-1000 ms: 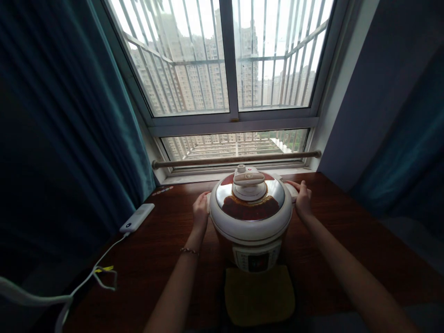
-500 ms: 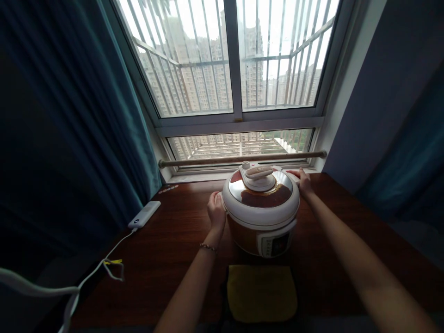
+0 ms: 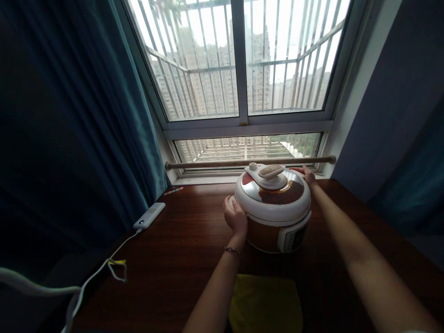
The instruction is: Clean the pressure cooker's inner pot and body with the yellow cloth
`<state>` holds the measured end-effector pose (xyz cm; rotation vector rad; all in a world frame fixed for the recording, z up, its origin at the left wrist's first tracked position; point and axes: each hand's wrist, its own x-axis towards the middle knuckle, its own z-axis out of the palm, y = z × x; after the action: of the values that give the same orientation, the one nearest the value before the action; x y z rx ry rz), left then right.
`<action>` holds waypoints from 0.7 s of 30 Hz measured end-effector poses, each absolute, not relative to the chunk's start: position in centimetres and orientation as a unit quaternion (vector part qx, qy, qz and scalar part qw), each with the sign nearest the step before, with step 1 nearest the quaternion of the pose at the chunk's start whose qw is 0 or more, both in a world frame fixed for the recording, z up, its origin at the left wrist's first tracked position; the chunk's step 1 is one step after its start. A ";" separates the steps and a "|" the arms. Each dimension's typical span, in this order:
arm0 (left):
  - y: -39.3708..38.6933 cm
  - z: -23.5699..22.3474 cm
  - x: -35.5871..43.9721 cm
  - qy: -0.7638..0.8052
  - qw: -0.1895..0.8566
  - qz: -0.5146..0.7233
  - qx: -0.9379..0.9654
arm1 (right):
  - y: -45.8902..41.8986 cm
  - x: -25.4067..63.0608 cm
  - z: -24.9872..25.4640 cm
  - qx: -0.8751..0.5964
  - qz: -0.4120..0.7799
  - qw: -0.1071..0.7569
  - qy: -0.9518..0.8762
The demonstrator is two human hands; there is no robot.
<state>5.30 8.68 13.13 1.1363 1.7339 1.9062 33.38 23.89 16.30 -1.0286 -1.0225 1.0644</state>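
A round electric pressure cooker (image 3: 274, 208), white with a brown body and a shiny red-brown lid, stands on the dark wooden table (image 3: 194, 231). Its control panel (image 3: 293, 238) is turned toward the front right. My left hand (image 3: 237, 216) grips the handle on the cooker's left side, fingers curled round it. Around the far right side my right hand (image 3: 307, 175) is closed on the other handle, its fingers partly hidden behind the rim. In front of the cooker lies a yellow cloth (image 3: 266, 303).
A white power bank (image 3: 150, 216) with a cable (image 3: 99, 270) lies at the left, beside the blue curtain (image 3: 138, 115). Behind the cooker, a horizontal rail (image 3: 208, 164) crosses the window. A wall (image 3: 378, 111) rises at the right.
The cooker has turned counterclockwise, its panel swinging to the right, and appears further right in view. Both hands stay on it. The camera view has shifted slightly.
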 end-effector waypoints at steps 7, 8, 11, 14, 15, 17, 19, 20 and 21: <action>11.4 13.0 3.5 0.571 0.203 0.663 0.439 | 20.8 34.3 16.4 -0.480 0.389 0.661 -0.426; 11.8 13.0 3.3 0.563 0.212 0.662 0.447 | 20.2 34.6 16.4 -0.487 0.372 0.668 -0.422; 13.0 12.9 3.1 0.540 0.248 0.654 0.469 | 18.3 35.7 16.0 -0.506 0.320 0.687 -0.412; 14.3 12.9 3.1 0.511 0.287 0.643 0.493 | 16.4 36.7 15.4 -0.529 0.269 0.701 -0.395; 14.8 13.0 3.1 0.500 0.300 0.639 0.502 | 15.8 36.9 15.2 -0.535 0.256 0.705 -0.389; 15.8 13.2 3.3 0.478 0.324 0.631 0.518 | 14.6 37.3 14.7 -0.544 0.237 0.711 -0.377; 16.9 13.5 3.5 0.459 0.344 0.622 0.533 | 13.5 37.6 14.3 -0.549 0.223 0.717 -0.367; 17.4 13.6 3.7 0.452 0.353 0.617 0.539 | 13.1 37.7 14.0 -0.551 0.217 0.720 -0.361; 17.9 13.8 3.8 0.445 0.361 0.613 0.544 | 12.6 37.7 13.8 -0.553 0.210 0.724 -0.356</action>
<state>3.83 17.88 13.79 1.4015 1.1475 1.5780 37.74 12.61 13.79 -1.2208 -0.7851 0.4628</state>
